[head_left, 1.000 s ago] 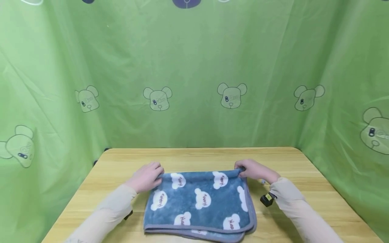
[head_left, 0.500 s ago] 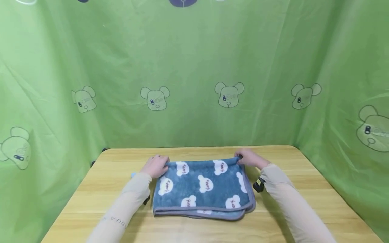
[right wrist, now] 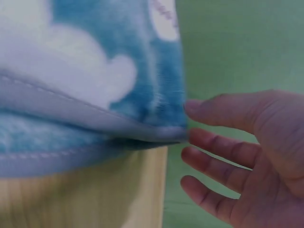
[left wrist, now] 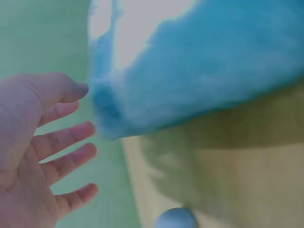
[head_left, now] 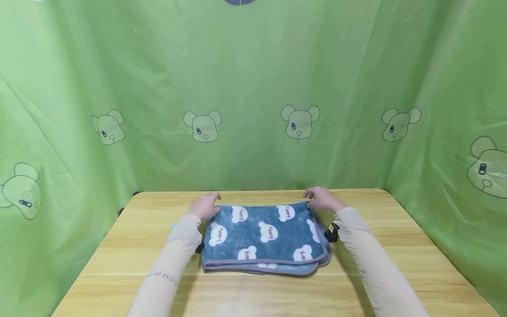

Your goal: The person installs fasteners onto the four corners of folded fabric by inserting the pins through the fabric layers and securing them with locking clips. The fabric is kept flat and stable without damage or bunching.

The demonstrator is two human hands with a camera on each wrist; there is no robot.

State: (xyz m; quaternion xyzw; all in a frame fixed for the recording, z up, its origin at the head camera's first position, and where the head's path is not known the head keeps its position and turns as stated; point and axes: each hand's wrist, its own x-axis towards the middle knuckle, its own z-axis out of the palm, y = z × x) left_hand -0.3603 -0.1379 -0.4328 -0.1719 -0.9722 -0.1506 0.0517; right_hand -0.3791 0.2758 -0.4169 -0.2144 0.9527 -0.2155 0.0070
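A folded teal blanket [head_left: 245, 237] with white bear heads and a grey bound edge lies on the table. At its far left corner is my left hand [head_left: 203, 206]; in the left wrist view that hand [left wrist: 42, 142] has its fingers spread, just off the blanket's corner [left wrist: 156, 99]. My right hand [head_left: 322, 199] is at the far right corner. There the right wrist view shows the hand [right wrist: 266, 147] with fingers apart, the thumb tip right at the blanket's folded edge [right wrist: 164, 109]. Neither hand grips the cloth.
The wooden table [head_left: 253, 295] has a green curtain [head_left: 253, 154] with bear drawings behind it and at both sides. A small light blue round object [left wrist: 175, 219] sits left of the blanket, partly behind the left sleeve in the head view.
Both hands and the blanket have moved away toward the table's far edge, the left side also shifting right. The fingers have loosened and let go of the blanket's far corners.
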